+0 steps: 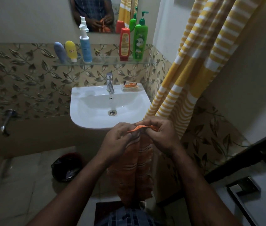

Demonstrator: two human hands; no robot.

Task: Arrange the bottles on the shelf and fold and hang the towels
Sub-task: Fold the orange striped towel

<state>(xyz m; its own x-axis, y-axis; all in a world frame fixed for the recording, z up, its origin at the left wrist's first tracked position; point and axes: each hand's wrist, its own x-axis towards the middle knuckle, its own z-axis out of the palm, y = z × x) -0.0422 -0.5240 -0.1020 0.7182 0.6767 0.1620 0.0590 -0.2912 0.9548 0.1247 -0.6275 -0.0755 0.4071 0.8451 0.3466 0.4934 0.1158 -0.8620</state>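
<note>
An orange striped towel (135, 167) hangs down in front of me, below the sink. My left hand (117, 141) and my right hand (160, 134) pinch its top edge close together. A yellow and white striped towel (199, 51) hangs at the right. On the glass shelf (147, 62) stand a grey-blue tube (60, 52), a yellow tube (71, 50), a blue pump bottle (85, 46), a red bottle (124, 44) and a green pump bottle (140, 40).
A white sink (86, 106) with a tap (109, 82) and a soap dish (131, 87) is straight ahead. A mirror (103, 13) hangs above the shelf. A dark bin (66, 167) sits on the floor at left; a wall tap (6, 121) juts out farther left.
</note>
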